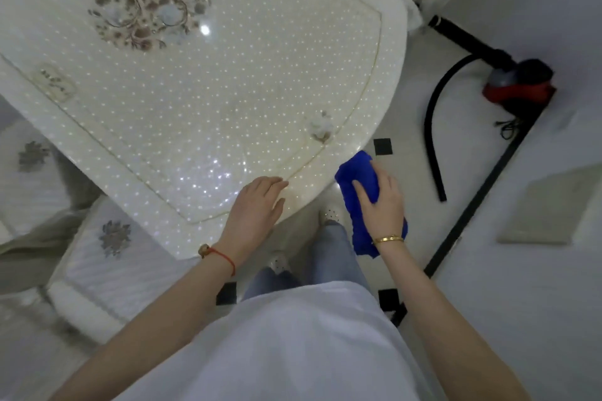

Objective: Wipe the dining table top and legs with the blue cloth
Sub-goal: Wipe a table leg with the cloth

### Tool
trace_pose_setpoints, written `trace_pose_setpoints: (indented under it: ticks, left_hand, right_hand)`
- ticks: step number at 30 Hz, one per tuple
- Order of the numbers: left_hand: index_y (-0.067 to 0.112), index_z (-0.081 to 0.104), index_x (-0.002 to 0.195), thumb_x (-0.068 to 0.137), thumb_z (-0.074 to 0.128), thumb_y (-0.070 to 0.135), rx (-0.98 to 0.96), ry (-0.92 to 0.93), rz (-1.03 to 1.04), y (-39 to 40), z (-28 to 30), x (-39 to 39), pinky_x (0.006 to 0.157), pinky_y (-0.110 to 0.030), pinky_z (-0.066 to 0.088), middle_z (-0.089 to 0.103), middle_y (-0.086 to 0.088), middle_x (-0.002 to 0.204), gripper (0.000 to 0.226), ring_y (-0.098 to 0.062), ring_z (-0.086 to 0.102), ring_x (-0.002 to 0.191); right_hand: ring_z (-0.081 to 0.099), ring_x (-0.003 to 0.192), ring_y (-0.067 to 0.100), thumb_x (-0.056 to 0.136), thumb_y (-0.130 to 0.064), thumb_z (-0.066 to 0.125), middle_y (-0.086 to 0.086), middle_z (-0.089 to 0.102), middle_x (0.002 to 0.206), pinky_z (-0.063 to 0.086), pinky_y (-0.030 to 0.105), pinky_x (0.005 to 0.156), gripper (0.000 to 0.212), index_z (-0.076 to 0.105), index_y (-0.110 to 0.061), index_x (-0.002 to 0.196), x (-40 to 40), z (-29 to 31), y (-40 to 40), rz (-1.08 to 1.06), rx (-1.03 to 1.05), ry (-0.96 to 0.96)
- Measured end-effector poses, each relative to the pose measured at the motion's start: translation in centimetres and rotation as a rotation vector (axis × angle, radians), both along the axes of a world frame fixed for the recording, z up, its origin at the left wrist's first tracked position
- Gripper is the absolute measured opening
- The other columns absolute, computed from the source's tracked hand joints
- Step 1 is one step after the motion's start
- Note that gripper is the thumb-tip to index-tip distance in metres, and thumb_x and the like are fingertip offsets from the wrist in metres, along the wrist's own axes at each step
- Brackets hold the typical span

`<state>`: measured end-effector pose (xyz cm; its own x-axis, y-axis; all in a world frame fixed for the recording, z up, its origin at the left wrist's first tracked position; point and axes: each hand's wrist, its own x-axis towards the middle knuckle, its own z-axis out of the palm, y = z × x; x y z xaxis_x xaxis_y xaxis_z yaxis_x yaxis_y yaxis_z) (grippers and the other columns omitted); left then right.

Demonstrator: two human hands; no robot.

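At table edge (pixel 384 101), right hand (pixel 381 202) clasps blue cloth (pixel 358 179) — seemingly lengthwise away; left hand (pixel 257 205) spread.

glossy cream dining table top (pixel 202 114), speckled with bright reflected dots and an inlaid floral motif at upper left; a soft, napped blue cloth (pixel 358 185) at its lower right edge; polished pale floor tiles (pixel 423 81); matt black hose (pixel 433 140) at right.
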<state>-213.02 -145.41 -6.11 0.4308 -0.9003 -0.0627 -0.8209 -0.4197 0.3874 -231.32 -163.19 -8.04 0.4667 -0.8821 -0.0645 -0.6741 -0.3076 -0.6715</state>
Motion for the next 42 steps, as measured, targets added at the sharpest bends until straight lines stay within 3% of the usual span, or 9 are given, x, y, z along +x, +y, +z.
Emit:
trace_pose_setpoints:
  ticks: [3,6,11,15,20,27,35,38,42]
  left_hand:
    - [0.014,0.062,0.123,0.096,0.042,0.024,-0.017,-0.069,-0.084,3.8,0.0,-1.5,0.100,-0.037,0.045,0.063,-0.003,0.125,0.035,-0.024,0.058,0.117]
    - [0.013,0.060,0.122,0.091,0.041,0.021,-0.018,-0.144,-0.154,7.1,-1.2,-3.2,0.101,-0.032,0.037,0.063,-0.003,0.123,0.037,-0.023,0.055,0.116]
    - [0.011,0.060,0.125,0.092,0.045,0.017,-0.003,-0.196,-0.186,11.6,-5.4,-5.6,0.108,-0.034,0.032,0.061,-0.005,0.129,0.037,-0.024,0.054,0.122]
    - [0.009,0.061,0.124,0.088,0.057,0.011,-0.041,-0.306,-0.169,14.3,-11.0,-6.3,0.110,-0.038,0.033,0.062,-0.009,0.128,0.036,-0.024,0.050,0.121]
    - [0.008,0.060,0.126,0.087,0.068,0.008,-0.119,-0.410,-0.089,17.3,-18.6,-4.7,0.113,-0.044,0.035,0.058,-0.011,0.134,0.040,-0.027,0.051,0.127]
    - [0.003,0.065,0.121,0.090,0.061,0.009,-0.428,-0.663,0.025,19.1,-27.2,-0.3,0.109,-0.052,0.040,0.056,-0.013,0.135,0.032,-0.029,0.051,0.129]
    - [0.005,0.054,0.132,0.090,0.068,0.010,-0.731,-1.026,0.053,19.3,-35.4,4.8,0.108,-0.051,0.043,0.049,-0.017,0.139,0.045,-0.030,0.044,0.133]
    - [0.004,0.048,0.135,0.094,0.064,0.013,-0.801,-1.065,0.062,18.8,-36.7,5.6,0.111,-0.047,0.041,0.044,-0.016,0.143,0.045,-0.030,0.040,0.135]
    - [0.002,0.048,0.136,0.097,0.059,0.014,-0.896,-1.034,0.084,18.1,-37.4,5.6,0.113,-0.045,0.040,0.039,-0.016,0.144,0.041,-0.031,0.040,0.136]
  right_hand:
    - [0.052,0.105,0.013,0.095,-0.048,0.049,-0.001,0.057,0.118,0.047,0.033,0.094,0.051,0.042,-0.026,0.140,-2.9,-1.4,4.2,0.012,0.068,0.033]
    - [0.053,0.102,0.015,0.095,-0.050,0.045,0.000,0.057,0.115,0.050,0.040,0.091,0.051,0.042,-0.024,0.139,-4.4,-3.5,7.5,0.086,0.107,0.104]
    - [0.051,0.105,0.017,0.092,-0.059,0.033,0.003,0.056,0.120,0.047,0.037,0.093,0.062,0.036,-0.024,0.144,-4.1,-8.1,10.9,0.249,0.104,0.146]
    - [0.051,0.108,0.020,0.097,-0.050,0.041,0.004,0.055,0.125,0.044,0.036,0.096,0.054,0.038,-0.023,0.144,-2.5,-13.7,12.6,0.379,0.030,0.117]
    - [0.050,0.102,0.020,0.094,-0.061,0.026,0.004,0.057,0.121,0.042,0.032,0.092,0.064,0.042,-0.021,0.141,0.3,-21.4,14.8,0.469,-0.079,-0.045]
    - [0.048,0.106,0.016,0.096,-0.057,0.034,0.006,0.053,0.126,0.045,0.035,0.092,0.055,0.033,-0.026,0.142,6.1,-32.6,18.1,0.514,-0.246,-0.396]
    - [0.042,0.118,0.023,0.096,-0.058,0.037,0.006,0.033,0.134,0.039,0.036,0.102,0.061,0.027,-0.025,0.145,13.6,-42.1,21.0,0.491,-0.564,-0.764]
    - [0.038,0.124,0.027,0.093,-0.062,0.036,0.005,0.025,0.140,0.034,0.035,0.106,0.065,0.012,-0.032,0.146,15.9,-44.7,22.5,0.464,-0.566,-0.831]
    - [0.038,0.124,0.029,0.094,-0.062,0.036,0.006,0.025,0.141,0.036,0.039,0.105,0.066,0.009,-0.034,0.148,17.1,-48.1,23.4,0.390,-0.636,-0.871]
